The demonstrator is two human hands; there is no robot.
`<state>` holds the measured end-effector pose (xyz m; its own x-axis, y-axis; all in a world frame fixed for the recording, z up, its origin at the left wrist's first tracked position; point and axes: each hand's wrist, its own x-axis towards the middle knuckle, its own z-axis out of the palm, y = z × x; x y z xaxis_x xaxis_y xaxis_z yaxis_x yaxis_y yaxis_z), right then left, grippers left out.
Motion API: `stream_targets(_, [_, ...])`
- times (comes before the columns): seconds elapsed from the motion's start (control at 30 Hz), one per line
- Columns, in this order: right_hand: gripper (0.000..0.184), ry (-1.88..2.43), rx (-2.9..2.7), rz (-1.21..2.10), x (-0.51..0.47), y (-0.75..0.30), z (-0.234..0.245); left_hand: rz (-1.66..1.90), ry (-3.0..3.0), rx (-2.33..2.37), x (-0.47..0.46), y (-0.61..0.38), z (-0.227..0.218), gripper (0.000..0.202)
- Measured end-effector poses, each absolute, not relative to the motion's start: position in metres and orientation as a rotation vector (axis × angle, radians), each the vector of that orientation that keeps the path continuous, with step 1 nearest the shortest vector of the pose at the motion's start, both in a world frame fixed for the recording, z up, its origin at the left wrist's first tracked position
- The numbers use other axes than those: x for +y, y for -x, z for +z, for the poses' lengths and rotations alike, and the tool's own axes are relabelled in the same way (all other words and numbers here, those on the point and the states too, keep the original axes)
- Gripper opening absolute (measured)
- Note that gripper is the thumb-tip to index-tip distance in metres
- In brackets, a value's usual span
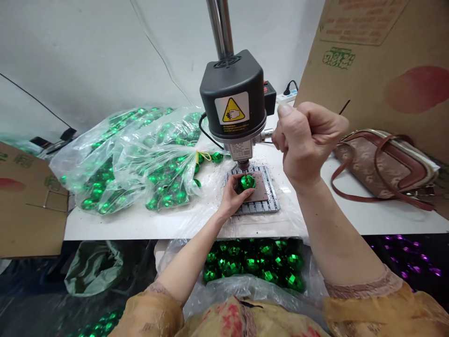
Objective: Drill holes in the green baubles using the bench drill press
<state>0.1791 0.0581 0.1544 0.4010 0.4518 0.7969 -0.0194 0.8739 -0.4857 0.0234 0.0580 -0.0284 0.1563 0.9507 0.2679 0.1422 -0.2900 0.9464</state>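
Note:
A small bench drill press (233,100) stands on the white table (140,224). My left hand (231,194) is closed round a shiny green faceted ball (247,181), holding it on the grey slotted base plate (266,203) right under the drill chuck (242,164). My right hand (307,140) is raised to the right of the drill head, clenched in a fist on the feed lever (268,136), most of which is hidden in my fingers.
A clear plastic bag of green balls (133,159) lies on the table to the left. Another open bag of green balls (256,267) sits below the table edge by my lap. A brown handbag (382,164), cardboard boxes (379,65) and a power strip (286,96) are at the right.

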Motion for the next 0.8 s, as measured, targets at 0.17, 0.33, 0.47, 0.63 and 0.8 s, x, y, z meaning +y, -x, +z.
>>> stream_targets(0.17, [0.049,0.392,-1.128,0.288,0.056,-0.178,0.145,1.195,-1.619,1.097,0.061,-0.022,-0.031,0.058])
stream_targets(0.33, [0.048,0.329,-1.172,0.275,0.055,-0.179,0.137,1.186,-1.625,1.086,0.060,-0.021,-0.032,0.058])
stream_targets(0.47, [0.050,0.312,-1.191,0.234,0.057,-0.180,0.132,1.196,-1.637,1.091,0.059,-0.022,-0.031,0.058])
stream_targets(0.63, [0.054,0.341,-1.172,0.156,0.061,-0.179,0.125,1.203,-1.629,1.092,0.058,-0.023,-0.029,0.060])
stream_targets(0.8, [0.055,0.347,-1.151,0.086,0.063,-0.178,0.116,1.218,-1.616,1.090,0.058,-0.024,-0.028,0.060])
